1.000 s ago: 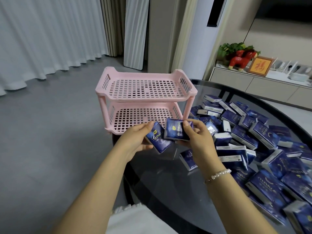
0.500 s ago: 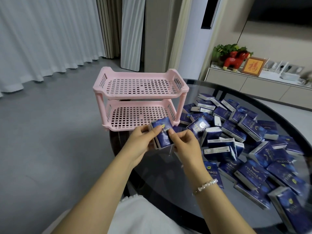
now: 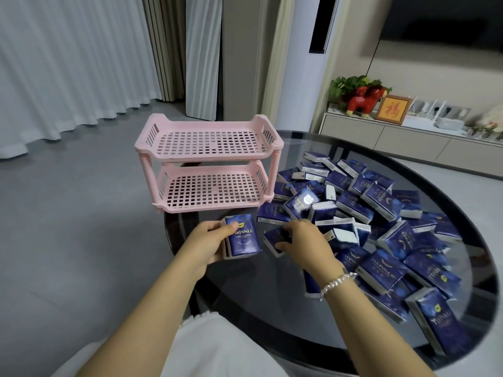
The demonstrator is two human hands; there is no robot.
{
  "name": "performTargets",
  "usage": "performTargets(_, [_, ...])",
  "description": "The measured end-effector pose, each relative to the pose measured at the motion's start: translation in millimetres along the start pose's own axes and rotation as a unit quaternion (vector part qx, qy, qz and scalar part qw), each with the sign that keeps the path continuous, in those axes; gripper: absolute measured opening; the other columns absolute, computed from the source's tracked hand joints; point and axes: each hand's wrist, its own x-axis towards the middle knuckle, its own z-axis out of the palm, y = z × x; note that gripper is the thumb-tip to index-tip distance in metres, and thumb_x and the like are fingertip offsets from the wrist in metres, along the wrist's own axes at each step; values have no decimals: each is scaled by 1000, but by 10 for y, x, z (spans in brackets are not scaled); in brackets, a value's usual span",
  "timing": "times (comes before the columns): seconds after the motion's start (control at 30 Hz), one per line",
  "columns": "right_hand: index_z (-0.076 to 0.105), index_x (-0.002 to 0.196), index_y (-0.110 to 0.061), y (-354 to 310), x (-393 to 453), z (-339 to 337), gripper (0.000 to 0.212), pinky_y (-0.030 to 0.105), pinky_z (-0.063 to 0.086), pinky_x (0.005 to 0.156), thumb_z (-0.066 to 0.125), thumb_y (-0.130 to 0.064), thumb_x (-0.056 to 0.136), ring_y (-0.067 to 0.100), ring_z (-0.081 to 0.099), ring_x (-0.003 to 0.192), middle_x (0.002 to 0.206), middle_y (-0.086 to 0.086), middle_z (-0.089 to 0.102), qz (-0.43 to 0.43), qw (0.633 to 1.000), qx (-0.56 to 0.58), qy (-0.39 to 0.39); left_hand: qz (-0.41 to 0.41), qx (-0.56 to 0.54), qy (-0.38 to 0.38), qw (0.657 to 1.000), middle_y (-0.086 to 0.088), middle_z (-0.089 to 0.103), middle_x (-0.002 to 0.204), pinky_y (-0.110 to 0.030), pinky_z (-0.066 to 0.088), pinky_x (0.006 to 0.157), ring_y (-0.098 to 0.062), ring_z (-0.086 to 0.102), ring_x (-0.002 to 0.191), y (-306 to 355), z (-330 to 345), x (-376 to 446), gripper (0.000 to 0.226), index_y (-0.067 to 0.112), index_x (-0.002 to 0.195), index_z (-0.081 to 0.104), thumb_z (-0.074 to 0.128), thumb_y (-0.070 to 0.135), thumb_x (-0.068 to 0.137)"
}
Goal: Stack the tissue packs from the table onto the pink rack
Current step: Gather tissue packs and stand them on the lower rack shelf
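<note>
Your left hand grips a small stack of tissue packs (blue wrappers, top one face up) just in front of the pink rack, off its lower tier. Your right hand curls round another pack lying on the table to the right of that stack. Both rack tiers hold nothing. The loose pile of packs spreads right of the rack across the round glass table.
</note>
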Motion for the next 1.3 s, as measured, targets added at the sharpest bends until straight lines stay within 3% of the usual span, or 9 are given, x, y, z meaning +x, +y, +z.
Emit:
performTargets(0.23, [44,127,-13,2,126,42,70,35,50,77,80,-29,69,28,60,98,108,9,62,40,998,43,-26,9,6,0,1000,-8,69,109,-28,51,62,-18,66,89,38,-31,-4,25,11,111,61,66,20,88])
performTargets(0.37, [54,98,-19,-15,107,35,51,30,44,63,84,-35,60,21,57,88,98,2,58,19,999,38,-17,26,5,19,999,-5,68,109,-27,50,61,-15,65,86,55,-70,25,28,13,113,58,67,20,87])
performTargets(0.5, [49,123,-30,-51,62,66,71,32,40,85,84,-34,61,23,42,108,113,0,50,-33,998,58,-6,34,0,31,999,-7,66,115,-29,51,63,-19,65,93,48,-105,50,36,11,119,56,68,19,86])
performTargets(0.63, [51,122,-30,-63,-14,99,52,14,39,60,74,-17,77,-3,50,68,79,-16,57,-53,984,172,-12,45,6,34,998,-5,65,115,-32,55,71,-19,65,96,52,-115,42,35,12,117,56,69,19,86])
performTargets(0.7, [55,118,-31,-42,-37,108,42,13,39,56,67,-13,83,0,49,63,78,-10,57,-54,978,202,13,48,8,33,998,-4,65,115,-36,55,79,-19,65,100,54,-117,36,35,14,117,57,69,20,85])
performTargets(0.83, [53,113,-32,-29,-59,59,33,7,40,61,61,-11,89,6,49,67,78,-3,52,-54,944,318,73,52,-2,19,998,-2,65,113,-37,54,80,-18,65,98,56,-108,30,31,16,114,57,70,19,85])
performTargets(1.03, [58,123,-16,-157,20,81,32,25,48,92,57,-12,92,9,63,105,110,-3,69,-84,910,405,-16,60,-47,-27,997,0,69,111,-26,51,62,-12,66,83,69,-78,21,21,24,107,62,67,19,86])
performTargets(1.17, [63,117,-12,-234,82,123,25,29,52,92,56,-12,93,15,66,103,107,2,71,-88,890,446,-23,83,-49,-73,993,3,70,110,-29,54,71,-15,68,94,93,-63,9,18,27,108,64,59,26,91])
performTargets(1.3, [62,113,-10,-270,148,172,24,31,54,88,61,-16,89,20,66,101,107,4,70,-76,871,485,-5,110,-35,-132,985,-2,69,117,-36,54,89,-18,66,107,83,-29,0,54,20,121,59,69,38,71])
